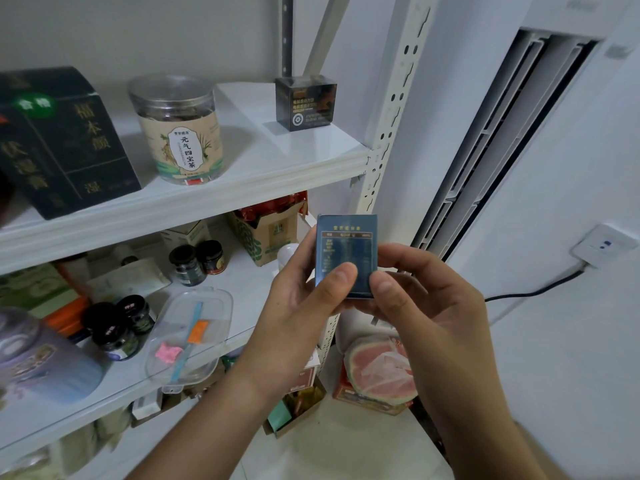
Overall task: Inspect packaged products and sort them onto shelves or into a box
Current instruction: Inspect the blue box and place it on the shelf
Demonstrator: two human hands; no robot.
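White shelving [391,109] is filling the view, a blue box [346,244] being held up before it.
The top shelf [277,157] is showing its lip above the box, and clipping that on the lift could knock it loose. Bare room is waiting between tea jar [178,129] and black cube [306,102]. Left hand [298,306] and right hand [426,306] are pinching the box's lower end, thumbs [341,282] pressing its printed face.

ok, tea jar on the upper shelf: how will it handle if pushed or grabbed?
The tea jar is probably light for its size: its clear wall shows loose dried pieces. Upright on a broad base, it would likely slide on the glossy shelf rather than tip. Its smooth round wall may be slippery, and on its side it would roll.
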